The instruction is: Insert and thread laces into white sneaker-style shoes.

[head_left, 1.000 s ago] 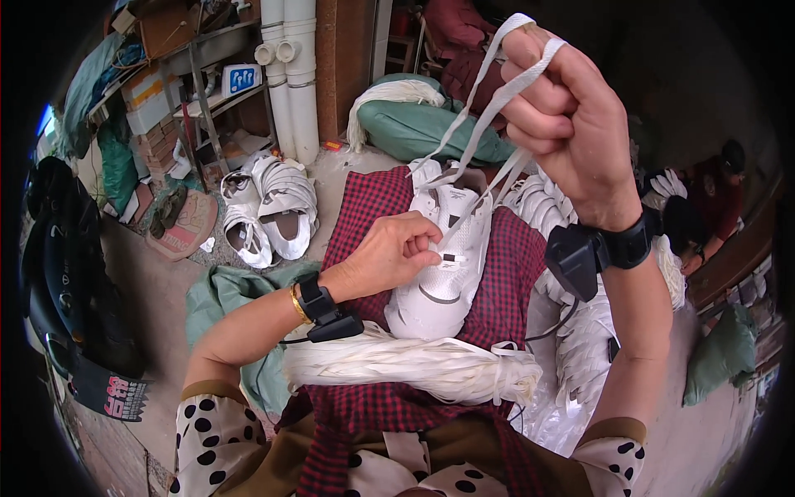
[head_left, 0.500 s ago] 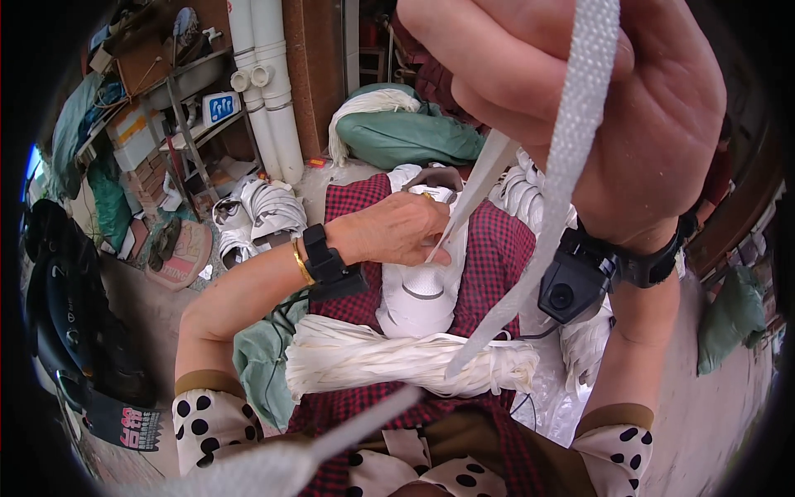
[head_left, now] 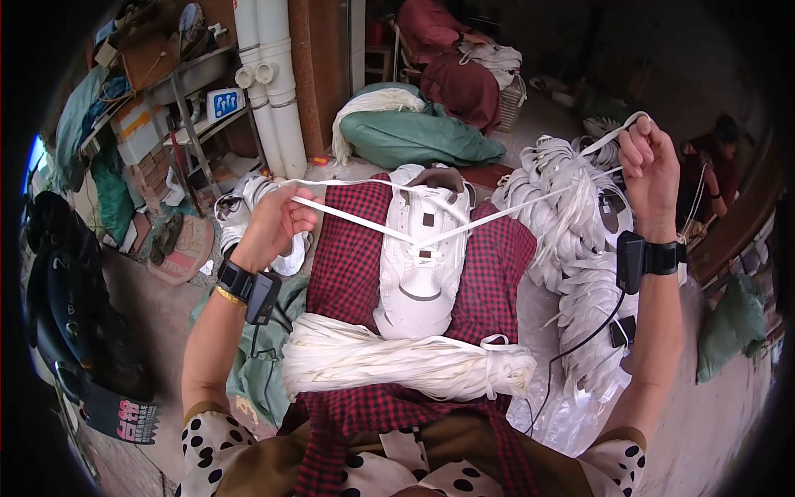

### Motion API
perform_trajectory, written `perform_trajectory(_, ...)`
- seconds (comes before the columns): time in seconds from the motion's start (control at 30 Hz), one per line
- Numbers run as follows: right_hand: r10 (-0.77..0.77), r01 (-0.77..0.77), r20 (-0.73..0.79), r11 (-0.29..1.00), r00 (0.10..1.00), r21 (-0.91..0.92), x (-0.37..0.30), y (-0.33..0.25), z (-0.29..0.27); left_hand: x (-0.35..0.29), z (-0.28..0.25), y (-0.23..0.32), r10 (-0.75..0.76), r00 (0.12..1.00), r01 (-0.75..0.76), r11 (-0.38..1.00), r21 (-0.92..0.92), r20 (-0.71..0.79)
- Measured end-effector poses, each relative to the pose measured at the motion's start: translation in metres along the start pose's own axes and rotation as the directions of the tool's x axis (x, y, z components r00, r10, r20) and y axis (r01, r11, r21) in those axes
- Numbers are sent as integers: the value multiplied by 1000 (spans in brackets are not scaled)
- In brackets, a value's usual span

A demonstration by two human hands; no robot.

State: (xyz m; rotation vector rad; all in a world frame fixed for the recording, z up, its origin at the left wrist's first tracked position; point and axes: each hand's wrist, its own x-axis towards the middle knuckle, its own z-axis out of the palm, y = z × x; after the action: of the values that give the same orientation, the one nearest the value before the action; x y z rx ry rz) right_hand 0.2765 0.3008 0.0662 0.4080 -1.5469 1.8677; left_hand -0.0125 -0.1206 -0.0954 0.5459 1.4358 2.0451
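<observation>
A white lace-up sneaker (head_left: 414, 286) rests on my lap, its toe toward me, on a red-and-black checked cloth (head_left: 344, 265). Its white shoelace (head_left: 352, 219) spreads from the eyelets in a wide V to both sides. Out to the left, my left hand (head_left: 277, 219) pinches one stretch of the lace. My right hand (head_left: 650, 161), raised at the right, has its fingers closed on the other stretch. Both stretches look taut, and further loops run back above the shoe's opening. Across my lap, nearer than the toe, lies a tied bundle of white laces (head_left: 397, 360).
White shoes and laces are heaped (head_left: 551, 215) at the right. More white shoes (head_left: 240, 211) lie on the floor at the left. Behind are a green sack (head_left: 414, 137), white pipes (head_left: 273, 99) and a cluttered shelf (head_left: 199, 66). A person in red (head_left: 435, 37) sits at the back.
My right hand has moved down and away from near the camera, out to the right. My left hand has left the shoe and gone left. The lace is now spread between them.
</observation>
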Motion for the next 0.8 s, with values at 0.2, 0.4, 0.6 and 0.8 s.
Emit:
perform_trajectory(0.2, 239, -307, -390, 944, 889, -122, -63, 64, -115, 29, -102, 2, -14, 930, -57, 982, -180, -368)
perform_trajectory(0.4, 212, -235, -186, 235, 959, -943, -90, 110, -117, 13, -153, 0, 212, 963, 229, -320, 919, -166)
perform_trajectory(0.6, 219, 265, 402, 468, 889, -843, -69, 126, 59, -6, 80, 2, 435, 807, -513, 181, 839, 400)
perform_trajectory(0.8, 385, 355, 496, 382, 778, -853, -80, 150, 77, -18, 116, -25, 229, 698, -713, 129, 689, 679)
